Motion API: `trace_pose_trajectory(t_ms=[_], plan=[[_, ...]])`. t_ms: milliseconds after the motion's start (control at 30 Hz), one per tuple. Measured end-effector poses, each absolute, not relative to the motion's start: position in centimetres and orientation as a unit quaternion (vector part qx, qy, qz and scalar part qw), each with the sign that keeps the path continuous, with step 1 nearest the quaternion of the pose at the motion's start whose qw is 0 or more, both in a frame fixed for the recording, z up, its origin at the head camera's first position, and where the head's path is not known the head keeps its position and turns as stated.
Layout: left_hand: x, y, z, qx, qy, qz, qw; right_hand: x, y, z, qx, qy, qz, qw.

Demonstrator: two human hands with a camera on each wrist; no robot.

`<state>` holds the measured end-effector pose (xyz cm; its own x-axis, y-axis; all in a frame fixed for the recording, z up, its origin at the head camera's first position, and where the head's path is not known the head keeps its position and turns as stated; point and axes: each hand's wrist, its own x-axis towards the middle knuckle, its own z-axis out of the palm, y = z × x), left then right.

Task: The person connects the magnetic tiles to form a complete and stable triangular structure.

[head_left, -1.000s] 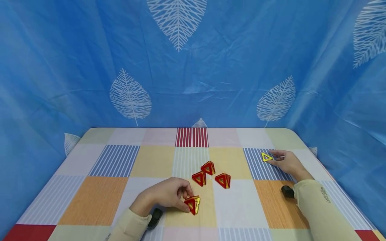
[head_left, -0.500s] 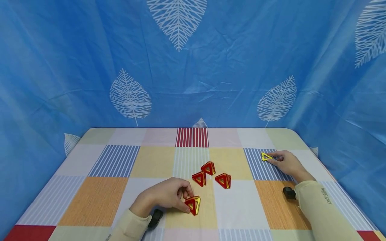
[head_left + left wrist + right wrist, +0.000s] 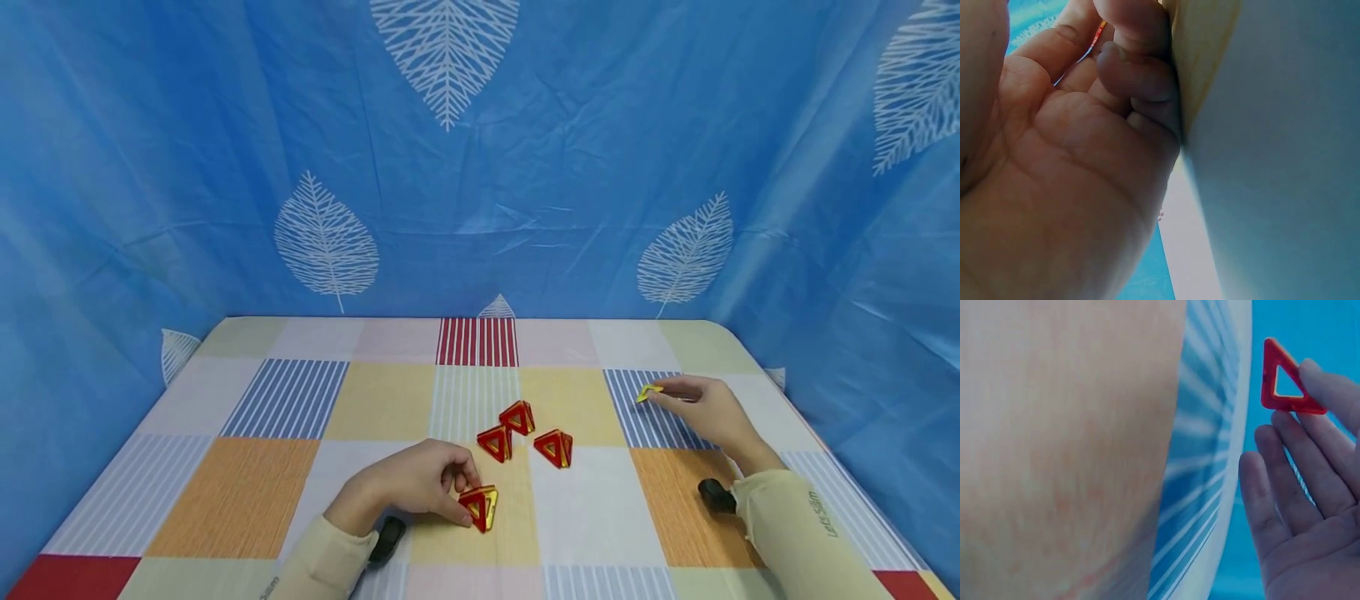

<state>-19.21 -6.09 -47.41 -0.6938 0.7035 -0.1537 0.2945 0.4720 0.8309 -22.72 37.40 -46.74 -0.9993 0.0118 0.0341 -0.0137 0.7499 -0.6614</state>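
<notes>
In the head view my left hand [image 3: 408, 483] holds a small pyramid of red and yellow triangular tiles [image 3: 480, 507] between thumb and fingers, low on the table. Curled fingers of the left hand [image 3: 1072, 169] fill the left wrist view, where only a thin red edge shows. Farther back on the right, my right hand [image 3: 708, 408] pinches a triangular magnetic tile [image 3: 647, 392] just above the blue-striped patch. That tile [image 3: 1269, 381] looks red with an open middle in the right wrist view, held by thumb and fingers at one corner.
Between the hands stand three similar red and yellow pyramids: a back one [image 3: 517, 418], a left one [image 3: 495, 443] close to it, and a right one [image 3: 555, 448]. A patchwork cloth [image 3: 300, 392] covers the table. Behind it hangs a blue curtain [image 3: 480, 208].
The right hand has picked up the yellow-looking tile from the cloth, tilting it and moving slightly left. The left hand and the pyramids have stayed put.
</notes>
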Motion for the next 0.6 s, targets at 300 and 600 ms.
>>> trace_pose_trajectory(t_ms=[300,600], plan=[[-19.3,-6.2,-47.6,0.307,0.823,0.41,0.246,-20.8,33.1,-44.9,0.122,-0.908,0.398,0.046],[-19.2,-6.2,-47.5,0.306,0.824,0.409,0.244,-17.9,27.4,-44.4,0.255,-0.874,0.413,0.011]])
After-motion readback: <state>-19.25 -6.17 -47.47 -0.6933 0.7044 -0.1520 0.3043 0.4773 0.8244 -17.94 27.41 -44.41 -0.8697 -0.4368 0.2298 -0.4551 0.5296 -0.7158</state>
